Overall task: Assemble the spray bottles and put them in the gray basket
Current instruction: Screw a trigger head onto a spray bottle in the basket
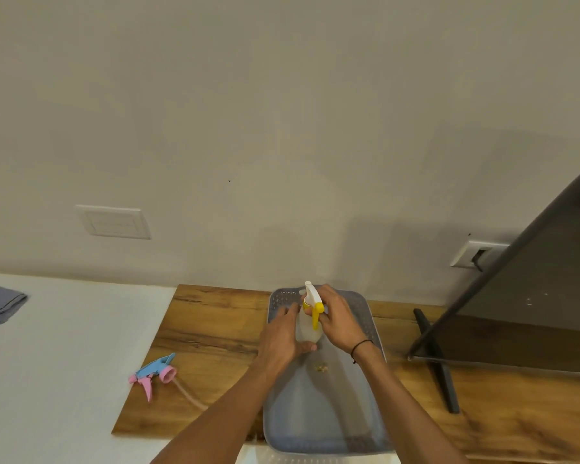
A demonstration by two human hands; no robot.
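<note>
Over the perforated gray plastic basket (372,326), the left hand (278,339) wraps the translucent bottle (307,329) while the right hand (340,321) pinches its yellow-and-white trigger head (312,304), likely tightening before lowering it in; a blue-and-pink sprayer (154,373) waits left.

Basket (365,316) near edge cut off; bottle (307,329) half-hidden

A folded grey cloth (1,304) lies at the left edge; a dark monitor (529,296) stands at the right, near a wall socket (476,254).
</note>
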